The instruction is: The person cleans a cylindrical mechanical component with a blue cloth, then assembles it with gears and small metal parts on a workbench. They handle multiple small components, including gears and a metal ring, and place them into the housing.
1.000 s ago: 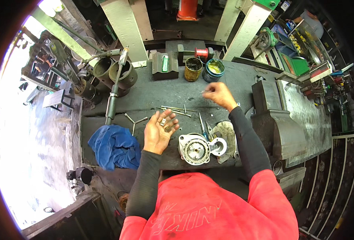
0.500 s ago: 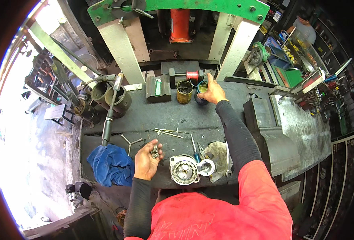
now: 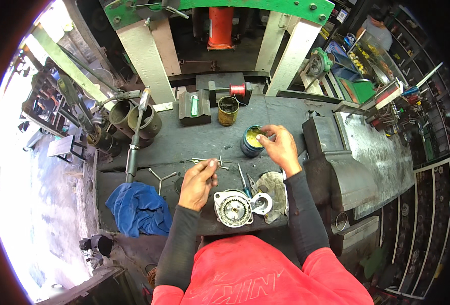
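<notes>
My left hand (image 3: 199, 184) is closed above the near part of the bench, thumb pressed to the curled fingers. Its fingers now hide the small metal gears it held a moment earlier. My right hand (image 3: 281, 146) grips the rim of a dark blue tub (image 3: 252, 148) of yellowish grease, with the thumb over the edge. Between my forearms sits a silver gear housing (image 3: 233, 209) with a toothed ring inside. Behind it lie a blue-handled screwdriver (image 3: 244, 182), pliers (image 3: 253, 184) and a few thin metal rods (image 3: 220, 162).
A tin of dark grease (image 3: 228, 112), a red wire spool (image 3: 238, 90) and a metal block (image 3: 194, 114) stand farther back. A blue cloth (image 3: 139, 209) and a three-armed wrench (image 3: 161, 178) lie left; a stained rag (image 3: 271, 195) lies right. A press frame (image 3: 149, 61) rises behind.
My right hand has brought the grease tub nearer, away from the dark grease tin. My left hand has moved up and toward the middle, its fingers closing over the small gears.
</notes>
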Demonstrator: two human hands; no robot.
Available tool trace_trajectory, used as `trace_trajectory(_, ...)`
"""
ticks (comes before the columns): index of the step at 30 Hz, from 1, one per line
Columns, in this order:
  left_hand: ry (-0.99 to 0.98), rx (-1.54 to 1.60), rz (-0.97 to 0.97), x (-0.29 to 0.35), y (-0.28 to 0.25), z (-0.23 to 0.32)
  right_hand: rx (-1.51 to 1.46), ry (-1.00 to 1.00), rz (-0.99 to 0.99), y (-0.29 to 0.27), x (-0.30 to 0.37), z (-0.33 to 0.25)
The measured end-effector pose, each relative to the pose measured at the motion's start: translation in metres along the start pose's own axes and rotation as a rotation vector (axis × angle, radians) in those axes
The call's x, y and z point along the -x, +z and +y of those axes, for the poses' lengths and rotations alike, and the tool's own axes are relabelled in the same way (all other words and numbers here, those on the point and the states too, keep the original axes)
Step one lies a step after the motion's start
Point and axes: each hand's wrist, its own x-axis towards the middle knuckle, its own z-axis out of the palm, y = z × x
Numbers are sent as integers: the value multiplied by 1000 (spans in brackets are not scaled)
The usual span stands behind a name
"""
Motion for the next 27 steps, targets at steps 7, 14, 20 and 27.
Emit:
trace_trajectory(7,65,164,-114,-27,38,0,-569,74,-220,7,42,-57)
trace_trajectory(14,50,175,-80,-20,32,-3,-533,40,-366,9,33,-48)
trace_trajectory(20,96,234,-21,5,-6,-5,409,-274,-52,-41,-32,-15)
trace_trajectory(27,62,408,272,69,-92,-34,713,-757,-195,-2,-70,38)
